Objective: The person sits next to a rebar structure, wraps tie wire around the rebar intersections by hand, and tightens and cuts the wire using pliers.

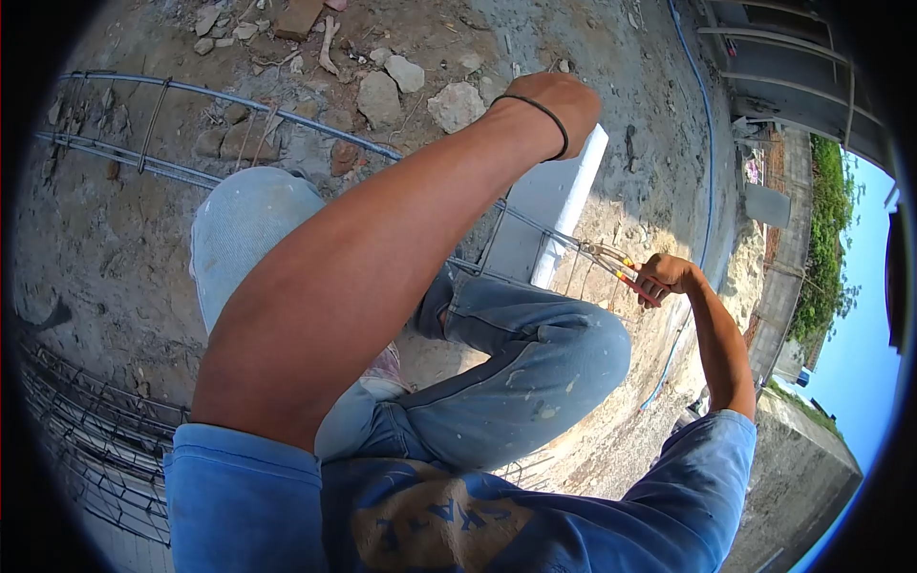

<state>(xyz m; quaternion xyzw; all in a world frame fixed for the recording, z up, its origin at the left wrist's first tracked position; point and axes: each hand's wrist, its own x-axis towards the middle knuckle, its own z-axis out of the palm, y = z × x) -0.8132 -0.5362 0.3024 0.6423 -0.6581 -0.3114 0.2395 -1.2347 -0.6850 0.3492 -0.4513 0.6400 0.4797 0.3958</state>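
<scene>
My right hand (664, 277) is closed round the red-and-yellow handles of a pair of pincers (619, 265). The pincers' jaws are at the steel bars of a long rebar cage (258, 105), which runs from the upper left behind my left arm; whether they grip a tie wire is too small to tell. My left hand (564, 107), with a black band at the wrist, is bent over near the top edge of a white block (583, 181). Its fingers are hidden, so any hold does not show. The cage passes over the block between my legs.
Stones (379, 98) and broken rubble lie on the dirt beyond the cage. More tied rebar (91, 439) is stacked at the lower left. A blue hose (709, 124) crosses the ground on the right, before a concrete wall (788, 229). My bent knees flank the cage.
</scene>
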